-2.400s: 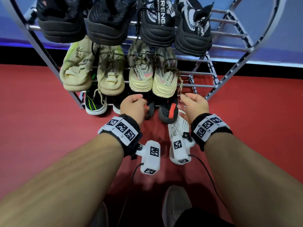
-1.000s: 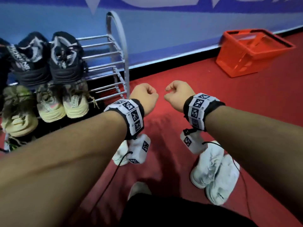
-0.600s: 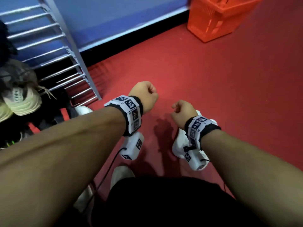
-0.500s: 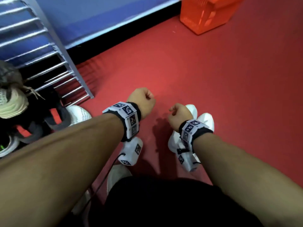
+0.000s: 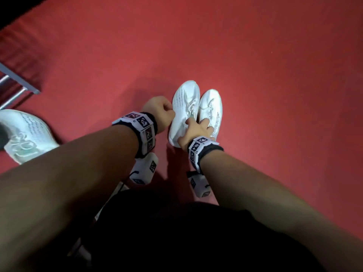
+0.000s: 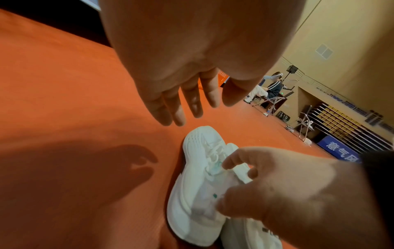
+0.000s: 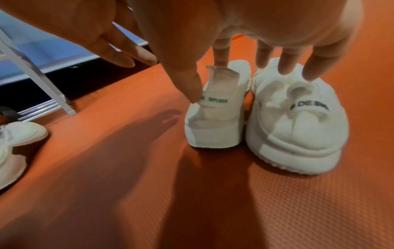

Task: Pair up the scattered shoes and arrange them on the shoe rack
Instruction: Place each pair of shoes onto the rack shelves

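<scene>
Two white knit lace-up sneakers stand side by side, touching, on the red textured floor (image 5: 275, 75) at centre frame: the left sneaker (image 5: 184, 107), with green heel lettering, and the right sneaker (image 5: 213, 104), with black. Right hand (image 5: 196, 132) reaches down over both collars, fingers (image 7: 285, 59) spread, thumb at the left sneaker's heel tab. Left hand (image 5: 159, 110) hovers just left of them, fingers straight, holding nothing. A third white sneaker (image 5: 23, 134) lies at left edge, near the grey metal shoe rack leg (image 5: 21, 85).
</scene>
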`<state>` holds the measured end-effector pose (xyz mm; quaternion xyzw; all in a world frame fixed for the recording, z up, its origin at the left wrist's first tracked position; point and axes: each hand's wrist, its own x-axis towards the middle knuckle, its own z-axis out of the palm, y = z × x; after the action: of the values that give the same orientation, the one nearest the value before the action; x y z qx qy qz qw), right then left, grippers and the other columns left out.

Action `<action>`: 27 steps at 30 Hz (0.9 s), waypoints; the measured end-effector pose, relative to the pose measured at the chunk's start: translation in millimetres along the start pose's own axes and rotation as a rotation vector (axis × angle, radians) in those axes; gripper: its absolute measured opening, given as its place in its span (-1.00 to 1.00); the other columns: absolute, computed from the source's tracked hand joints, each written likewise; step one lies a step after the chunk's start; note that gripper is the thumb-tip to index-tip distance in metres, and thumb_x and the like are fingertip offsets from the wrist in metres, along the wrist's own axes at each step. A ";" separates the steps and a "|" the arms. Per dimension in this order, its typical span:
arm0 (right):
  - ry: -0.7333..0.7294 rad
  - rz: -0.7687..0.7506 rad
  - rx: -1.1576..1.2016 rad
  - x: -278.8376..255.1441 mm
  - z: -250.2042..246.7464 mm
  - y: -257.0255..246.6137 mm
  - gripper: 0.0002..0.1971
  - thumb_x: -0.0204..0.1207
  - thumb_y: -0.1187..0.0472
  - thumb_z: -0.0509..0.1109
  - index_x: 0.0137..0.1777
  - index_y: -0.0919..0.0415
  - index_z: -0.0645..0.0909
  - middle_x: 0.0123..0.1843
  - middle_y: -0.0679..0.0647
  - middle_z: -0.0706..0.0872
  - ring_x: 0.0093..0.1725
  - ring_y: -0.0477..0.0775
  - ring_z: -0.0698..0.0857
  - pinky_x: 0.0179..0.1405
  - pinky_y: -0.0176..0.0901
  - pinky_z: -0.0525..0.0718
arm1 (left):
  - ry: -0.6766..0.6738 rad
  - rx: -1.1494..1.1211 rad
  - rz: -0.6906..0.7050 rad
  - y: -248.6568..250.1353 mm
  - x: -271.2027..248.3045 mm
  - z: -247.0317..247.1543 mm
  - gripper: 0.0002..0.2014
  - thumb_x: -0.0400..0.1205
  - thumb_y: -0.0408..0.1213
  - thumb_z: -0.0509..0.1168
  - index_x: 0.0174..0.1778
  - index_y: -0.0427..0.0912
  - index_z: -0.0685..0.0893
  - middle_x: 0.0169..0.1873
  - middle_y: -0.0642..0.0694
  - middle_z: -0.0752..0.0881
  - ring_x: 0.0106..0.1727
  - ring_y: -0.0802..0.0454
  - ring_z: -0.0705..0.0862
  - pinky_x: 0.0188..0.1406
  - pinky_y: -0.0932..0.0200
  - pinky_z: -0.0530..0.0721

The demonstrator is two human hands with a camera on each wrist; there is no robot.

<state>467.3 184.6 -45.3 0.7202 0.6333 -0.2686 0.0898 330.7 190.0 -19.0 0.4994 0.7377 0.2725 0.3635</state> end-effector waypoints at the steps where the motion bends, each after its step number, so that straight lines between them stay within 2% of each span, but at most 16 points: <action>1: -0.016 0.017 0.004 2.1 0.0 2.8 -0.60 0.34 0.04 0.37 0.18 -0.02 0.41 0.25 0.14 0.27 0.25 0.33 0.35 0.11 0.21 0.45 | 0.001 -0.002 0.009 -3.1 -0.6 3.0 -0.88 0.49 -0.32 0.31 -0.13 -0.20 0.74 -0.22 -0.11 0.75 -0.15 -0.15 0.71 -0.11 -0.01 0.72; 5: -0.071 0.054 -0.017 5.8 8.3 1.9 -0.63 0.43 0.01 0.32 0.25 -0.02 0.48 0.41 0.21 0.26 0.40 0.41 0.31 0.26 0.28 0.45 | -0.022 0.006 0.008 -15.6 -5.7 10.0 -0.88 0.49 -0.33 0.33 -0.11 -0.17 0.74 -0.21 -0.06 0.72 -0.15 -0.10 0.68 -0.13 0.13 0.64; 9: -0.124 0.125 0.024 12.2 10.0 3.2 -0.58 0.49 0.01 0.34 0.36 -0.01 0.46 0.47 0.29 0.24 0.44 0.43 0.26 0.36 0.21 0.34 | -0.051 0.015 -0.052 -27.6 -7.4 11.3 -0.93 0.49 -0.32 0.34 -0.17 -0.10 0.70 -0.34 0.03 0.66 -0.22 -0.06 0.65 -0.15 0.12 0.64; 12: -0.110 0.116 -0.051 13.8 8.1 6.4 -0.52 0.38 -0.10 0.45 0.29 -0.07 0.50 0.36 0.20 0.25 0.35 0.38 0.31 0.13 0.05 0.38 | -0.065 0.039 -0.100 -35.7 -7.1 13.0 -0.94 0.51 -0.31 0.34 -0.20 -0.04 0.65 -0.37 0.10 0.62 -0.24 0.00 0.62 -0.16 0.18 0.60; 15: -0.157 0.091 -0.109 18.0 8.6 3.7 -0.59 0.44 -0.09 0.42 0.24 0.03 0.52 0.30 0.18 0.32 0.30 0.36 0.43 0.10 -0.03 0.37 | -0.071 0.019 -0.119 -41.7 -8.2 15.5 -0.93 0.52 -0.32 0.34 -0.21 -0.03 0.64 -0.35 0.09 0.62 -0.25 0.01 0.61 -0.17 0.19 0.57; 17: -0.164 0.050 -0.066 21.6 8.8 2.9 -0.68 0.40 -0.05 0.42 0.06 0.12 0.59 0.18 0.12 0.50 0.17 0.29 0.58 0.13 -0.10 0.55 | -0.086 0.013 -0.115 -45.3 -9.7 16.5 -0.93 0.53 -0.32 0.34 -0.20 -0.04 0.64 -0.35 0.08 0.62 -0.26 0.02 0.60 -0.20 0.20 0.53; 19: -0.146 0.000 0.028 20.4 7.8 0.2 -0.80 0.30 0.05 0.43 -0.19 0.16 0.59 -0.08 0.11 0.67 -0.04 0.21 0.70 0.00 -0.06 0.73 | -0.088 0.016 -0.116 -48.8 -10.9 15.8 -0.94 0.52 -0.31 0.33 -0.18 -0.04 0.65 -0.34 0.08 0.62 -0.28 0.04 0.59 -0.21 0.22 0.49; 20: -0.130 -0.025 0.050 18.6 8.9 -1.5 -0.81 0.29 0.08 0.44 -0.22 0.19 0.60 -0.17 0.11 0.70 -0.10 0.19 0.72 -0.07 -0.06 0.76 | -0.090 0.014 -0.124 -50.8 -11.5 15.3 -0.94 0.52 -0.31 0.33 -0.18 -0.04 0.65 -0.34 0.07 0.63 -0.29 0.05 0.59 -0.21 0.22 0.49; 24: -0.062 -0.139 0.134 7.4 13.2 -16.3 -0.75 0.30 0.10 0.49 -0.09 0.23 0.66 -0.22 0.13 0.76 -0.14 0.18 0.75 -0.09 -0.05 0.76 | -0.106 0.012 -0.162 -58.4 -14.5 10.2 -0.93 0.50 -0.30 0.30 -0.22 -0.02 0.63 -0.33 0.04 0.65 -0.26 0.00 0.61 -0.20 0.19 0.54; 27: -0.087 -0.207 0.142 -1.1 18.3 -37.0 -0.75 0.25 0.16 0.51 -0.13 0.29 0.67 -0.23 0.15 0.76 -0.19 0.19 0.74 -0.15 -0.01 0.77 | -0.093 0.022 -0.211 -63.5 -17.4 0.7 -0.90 0.48 -0.30 0.29 -0.19 0.02 0.62 -0.28 0.04 0.66 -0.23 0.00 0.64 -0.20 0.21 0.52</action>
<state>426.7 181.8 -52.3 0.6432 0.6792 -0.3516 0.0375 301.2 151.3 -63.4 0.4353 0.7714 0.2011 0.4184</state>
